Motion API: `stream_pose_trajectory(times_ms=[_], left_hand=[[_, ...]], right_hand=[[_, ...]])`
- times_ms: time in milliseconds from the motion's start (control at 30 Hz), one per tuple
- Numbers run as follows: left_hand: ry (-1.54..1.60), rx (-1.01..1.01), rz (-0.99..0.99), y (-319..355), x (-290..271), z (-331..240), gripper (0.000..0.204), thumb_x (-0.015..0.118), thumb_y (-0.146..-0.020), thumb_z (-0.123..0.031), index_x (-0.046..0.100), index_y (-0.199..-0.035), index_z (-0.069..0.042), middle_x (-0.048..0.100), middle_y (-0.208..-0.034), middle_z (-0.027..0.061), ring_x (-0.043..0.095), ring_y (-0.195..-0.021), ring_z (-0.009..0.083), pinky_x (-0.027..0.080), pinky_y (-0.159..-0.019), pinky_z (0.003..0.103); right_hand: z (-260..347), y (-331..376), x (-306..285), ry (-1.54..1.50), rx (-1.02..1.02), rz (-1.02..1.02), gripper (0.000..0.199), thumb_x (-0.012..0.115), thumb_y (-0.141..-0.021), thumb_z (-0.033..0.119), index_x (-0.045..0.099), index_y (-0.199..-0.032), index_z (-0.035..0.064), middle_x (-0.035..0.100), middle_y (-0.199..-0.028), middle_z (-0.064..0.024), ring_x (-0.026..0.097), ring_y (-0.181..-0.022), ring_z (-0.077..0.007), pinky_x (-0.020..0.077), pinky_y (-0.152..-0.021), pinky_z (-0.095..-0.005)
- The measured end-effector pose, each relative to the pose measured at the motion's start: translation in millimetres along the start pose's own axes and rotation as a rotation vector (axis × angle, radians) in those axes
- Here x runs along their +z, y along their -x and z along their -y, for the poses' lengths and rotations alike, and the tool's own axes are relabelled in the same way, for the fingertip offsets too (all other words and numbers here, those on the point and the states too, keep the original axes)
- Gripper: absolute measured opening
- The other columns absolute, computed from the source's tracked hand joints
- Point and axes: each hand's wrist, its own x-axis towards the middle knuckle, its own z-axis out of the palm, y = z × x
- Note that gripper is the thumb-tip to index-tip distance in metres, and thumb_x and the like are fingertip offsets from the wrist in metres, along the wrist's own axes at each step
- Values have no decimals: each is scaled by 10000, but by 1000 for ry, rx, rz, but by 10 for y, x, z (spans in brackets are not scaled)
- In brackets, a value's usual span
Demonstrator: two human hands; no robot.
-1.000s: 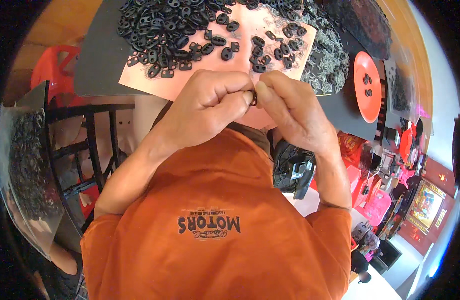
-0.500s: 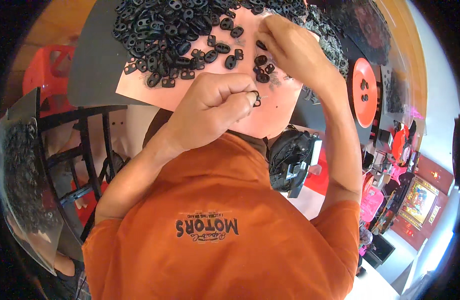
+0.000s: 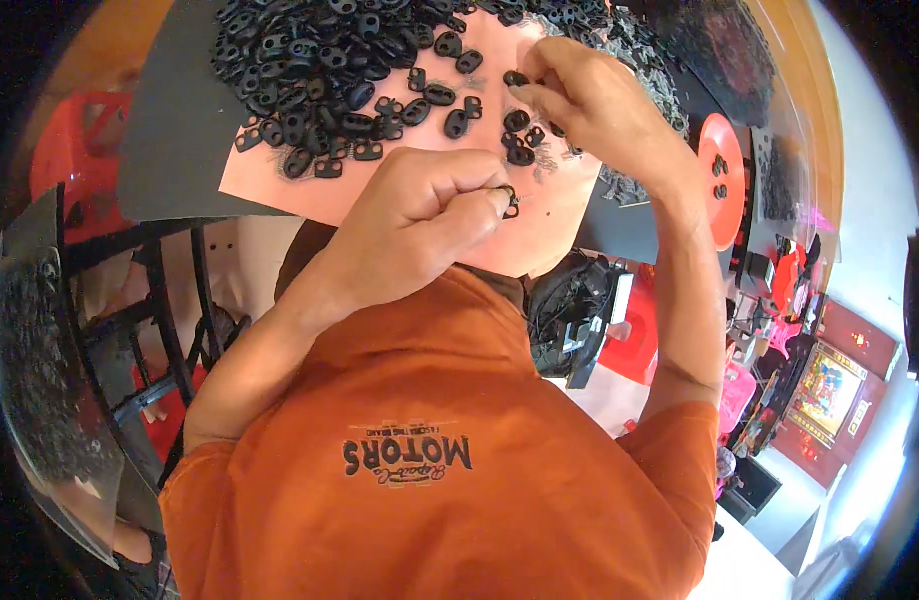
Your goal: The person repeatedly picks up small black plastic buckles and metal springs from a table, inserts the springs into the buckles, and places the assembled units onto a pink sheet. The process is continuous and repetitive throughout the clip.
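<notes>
My left hand [image 3: 420, 215] is closed in a pinch, low over the near part of the pink sheet [image 3: 310, 190]. Between its thumb and forefinger a small black cord-lock piece [image 3: 512, 208] with holes sticks out. Farther off to the right, my right hand [image 3: 585, 105] has its thumb and fingers drawn together at a black oval cord-lock shell [image 3: 517, 78]; the fingertips partly hide their grip. Several loose oval shells [image 3: 457, 123] and small square two-holed pieces [image 3: 368, 150] lie on the sheet between the hands and a big black heap.
The heap of black cord-lock parts [image 3: 300, 60] covers the far left of the sheet. At the right is a pile of small grey metal pieces, seemingly springs [image 3: 670, 90]. A red plate [image 3: 720, 190] with a few black pieces stands beyond my right forearm. A red chair [image 3: 80, 160] is at left.
My right fingers have shifted and opened slightly, and the black oval shell at their tips now shows more, a little farther off. My left hand keeps its pinch. The whole view has shifted slightly.
</notes>
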Motion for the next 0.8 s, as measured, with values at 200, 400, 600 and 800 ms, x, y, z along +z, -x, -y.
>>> stream_pose_trajectory(times_ms=[200,400,600,800], left_hand=[[48,73,-87,-12,57,9,174,461,-816,-88,457,-671,8,366,-574,-23,316,-529,44,273,-454,244],[59,56,-82,-3,47,21,210,448,-827,-98,432,-639,-6,365,-560,-31,323,-522,43,277,-454,237],[68,46,-61,-1,33,18,204,453,-839,-121,466,-665,-16,420,-589,-26,389,-540,40,319,-470,215],[80,74,-86,4,45,13,213,447,-837,-106,447,-645,-14,389,-574,-32,345,-528,34,285,-456,221]], right_hand=[[-46,-83,-1,26,0,-12,169,588,-802,115,494,-835,-21,502,-618,-108,494,-548,-182,400,-518,-315],[-120,-19,-17,-203,76,7,154,540,-852,110,529,-914,-31,516,-695,-73,478,-607,-133,409,-559,-285],[-116,-45,-24,-196,46,-40,170,547,-849,129,532,-909,-30,505,-667,-77,462,-589,-135,403,-554,-291],[-3,-135,-40,-76,115,65,191,569,-823,162,530,-862,-21,496,-609,-113,475,-542,-183,403,-535,-328]])
